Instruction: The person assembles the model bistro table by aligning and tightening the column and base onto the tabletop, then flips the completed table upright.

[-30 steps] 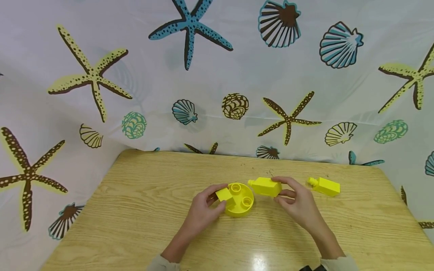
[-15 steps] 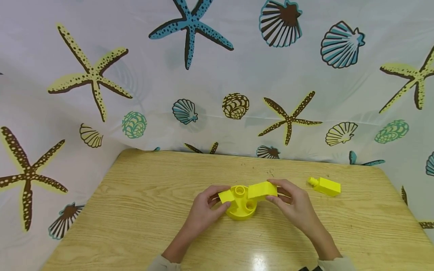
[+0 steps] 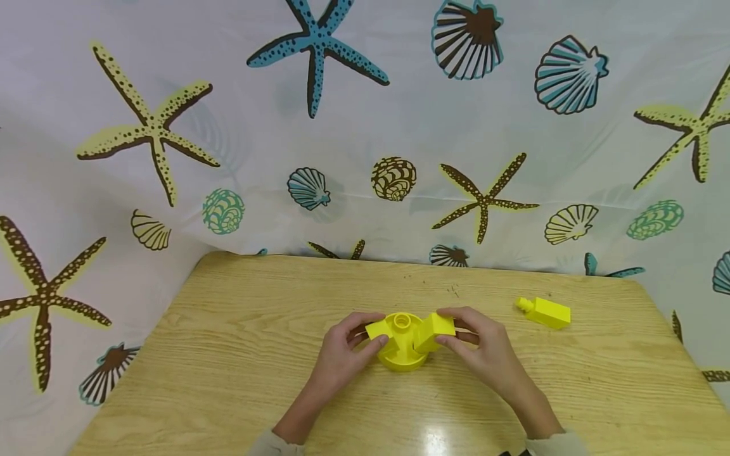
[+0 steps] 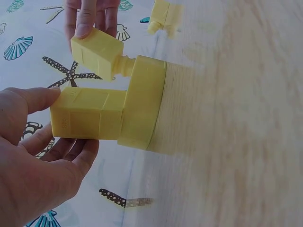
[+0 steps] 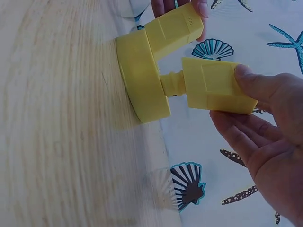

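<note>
A round yellow base point(image 3: 402, 367) with raised sockets sits on the table between both hands. My left hand point(image 3: 344, 347) grips a yellow rectangular block point(image 4: 85, 113) by its outer end. That block stands on the base, its lower end down at the rim. With thumb and fingers, my right hand point(image 3: 486, 345) holds a second yellow block point(image 5: 215, 85), tilted over the base's right side. Its ridged, screw-like neck point(image 5: 173, 83) points down and reaches behind the base's rim. One socket point(image 3: 402, 321) at the back of the base shows uncovered.
A third yellow block point(image 3: 551, 313) with a ridged neck lies on its side at the right on the wooden table point(image 3: 256, 354). A white cloth point(image 3: 365, 126) printed with starfish and shells hangs behind the table and along its sides.
My right hand has moved left and brought its block from beside the base to over its right socket, turning it from lying flat to neck-down. The left hand keeps its grip almost in place.
</note>
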### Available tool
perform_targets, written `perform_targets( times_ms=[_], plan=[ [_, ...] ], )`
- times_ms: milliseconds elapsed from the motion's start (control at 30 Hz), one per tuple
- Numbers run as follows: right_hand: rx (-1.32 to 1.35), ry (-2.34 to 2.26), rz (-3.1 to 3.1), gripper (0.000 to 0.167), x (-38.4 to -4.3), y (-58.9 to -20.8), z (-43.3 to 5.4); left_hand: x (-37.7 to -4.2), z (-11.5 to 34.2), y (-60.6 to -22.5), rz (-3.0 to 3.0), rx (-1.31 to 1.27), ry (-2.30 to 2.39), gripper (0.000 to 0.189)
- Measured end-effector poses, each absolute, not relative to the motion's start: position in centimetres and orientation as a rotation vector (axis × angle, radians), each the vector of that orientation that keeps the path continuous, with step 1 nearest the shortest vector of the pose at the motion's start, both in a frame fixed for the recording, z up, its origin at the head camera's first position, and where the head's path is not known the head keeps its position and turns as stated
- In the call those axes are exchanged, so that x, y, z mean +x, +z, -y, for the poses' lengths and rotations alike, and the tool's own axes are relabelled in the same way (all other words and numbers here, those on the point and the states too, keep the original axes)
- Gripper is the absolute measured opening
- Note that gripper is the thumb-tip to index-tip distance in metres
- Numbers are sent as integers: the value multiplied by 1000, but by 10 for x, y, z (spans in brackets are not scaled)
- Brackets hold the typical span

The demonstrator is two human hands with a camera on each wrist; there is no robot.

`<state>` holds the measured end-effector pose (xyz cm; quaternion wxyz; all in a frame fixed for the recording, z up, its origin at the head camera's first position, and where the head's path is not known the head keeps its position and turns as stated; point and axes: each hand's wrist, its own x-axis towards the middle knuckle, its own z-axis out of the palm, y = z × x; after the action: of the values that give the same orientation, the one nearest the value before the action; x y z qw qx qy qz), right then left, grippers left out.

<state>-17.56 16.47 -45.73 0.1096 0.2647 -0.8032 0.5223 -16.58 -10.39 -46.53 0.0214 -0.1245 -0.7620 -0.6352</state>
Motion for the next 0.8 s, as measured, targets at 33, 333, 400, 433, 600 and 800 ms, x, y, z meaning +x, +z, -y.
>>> perform_targets(
  times_ms=[33,333,400,433,600,800],
  plan=[
    [784,1541,2355,38,-175,-458,-164,-166,104,-465,2361,-387,-1967,34],
    [810,1506,2420,38,-174,-462,-156,-165,104,-466,2340,-407,-1968,34],
    [814,1495,2424,39,-174,-462,-156,-165,103,-466,2336,-407,-1974,34],
    [819,1490,2422,39,-174,-462,-156,-166,103,-466,2335,-408,-1972,34],
    [828,1515,2426,41,-174,-462,-158,-166,103,-467,2336,-405,-1969,34],
    [836,1530,2422,43,-174,-462,-156,-167,103,-468,2345,-387,-1968,34]
  ],
)
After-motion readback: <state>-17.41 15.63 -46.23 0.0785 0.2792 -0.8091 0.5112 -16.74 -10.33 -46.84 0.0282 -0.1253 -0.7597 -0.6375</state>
